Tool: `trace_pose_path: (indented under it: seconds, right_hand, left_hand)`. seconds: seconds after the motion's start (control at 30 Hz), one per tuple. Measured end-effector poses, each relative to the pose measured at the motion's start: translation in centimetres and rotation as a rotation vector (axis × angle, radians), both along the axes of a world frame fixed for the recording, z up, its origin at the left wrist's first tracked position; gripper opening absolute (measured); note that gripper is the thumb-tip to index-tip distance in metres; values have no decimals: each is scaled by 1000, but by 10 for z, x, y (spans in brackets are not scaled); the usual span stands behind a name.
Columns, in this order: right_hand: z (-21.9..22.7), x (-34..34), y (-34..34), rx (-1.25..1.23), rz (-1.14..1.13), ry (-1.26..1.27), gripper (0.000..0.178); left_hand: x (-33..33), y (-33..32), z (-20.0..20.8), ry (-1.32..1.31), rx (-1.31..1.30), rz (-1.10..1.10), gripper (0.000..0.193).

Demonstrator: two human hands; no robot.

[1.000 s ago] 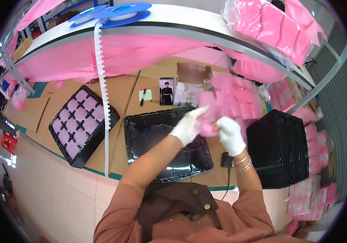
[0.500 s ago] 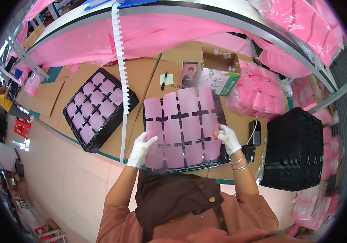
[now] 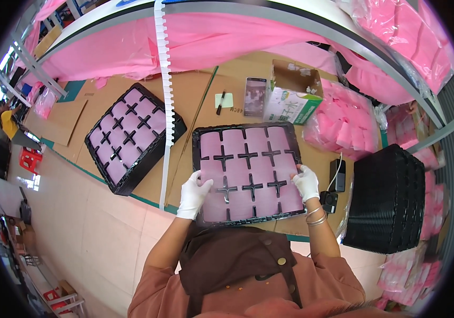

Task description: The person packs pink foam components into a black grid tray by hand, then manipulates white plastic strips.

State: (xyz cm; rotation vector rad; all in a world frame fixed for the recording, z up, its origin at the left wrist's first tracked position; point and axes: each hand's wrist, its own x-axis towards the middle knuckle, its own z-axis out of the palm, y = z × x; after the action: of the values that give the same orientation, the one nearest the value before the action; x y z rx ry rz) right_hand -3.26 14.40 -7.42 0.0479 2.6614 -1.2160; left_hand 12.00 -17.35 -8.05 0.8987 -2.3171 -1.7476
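Note:
A pink foam sheet [image 3: 236, 167] with cross-shaped cutouts lies flat in a black plastic tray [image 3: 248, 127], and the tray's black crosses show through the cutouts. My white-gloved left hand [image 3: 192, 197] is closed at the sheet's left edge, thumb on top. At the opposite edge my gloved right hand [image 3: 306, 184] is closed too, its fingertips on the sheet beside the tray rim. The lower fingers of both hands are partly hidden. To the left, a stack of black trays [image 3: 147, 156] is topped by a similar pink sheet.
Tall black trays [image 3: 386, 201] are stacked at the right. Behind me on the table stand an open carton [image 3: 293, 103], a phone [image 3: 255, 96], a pen [image 3: 220, 102] and bagged pink foam [image 3: 341, 122]. A white notched strip [image 3: 166, 95] hangs across the left side.
The pink sheet has gone down from a curled position above the tray to lie flat inside it. Both hands stay at its side edges. The view has shifted slightly.

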Motion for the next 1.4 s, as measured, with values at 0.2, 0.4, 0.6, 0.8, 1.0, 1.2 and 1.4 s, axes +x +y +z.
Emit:
trace_pose_path:
  seconds: [0.2,0.4,0.6,0.8,1.0,1.2,1.4]
  right_hand:
    - [1,-3,-3,107,-25,48,48]
    - [3,2,0,74,-24,53,46]
    - [17,4,-1,121,-14,79,46]
    - [8,-16,44,25,-66,215,38]
    - [11,-52,9,-448,59,59,36]
    - [22,-74,-41,-617,216,-120,39]
    - [15,-97,-68,-889,276,-318,41]
  left_hand:
    - [-6,1,15,-53,-123,6,47]
    - [-8,4,23,-101,-160,-7,51]
    - [-2,1,17,-103,-130,17,50]
    - [19,-27,40,120,-489,224,44]
    - [-13,-4,59,197,-993,-199,53]
    - [-50,23,37,242,-1093,-526,60]
    - [-94,33,27,177,-1038,-598,62]
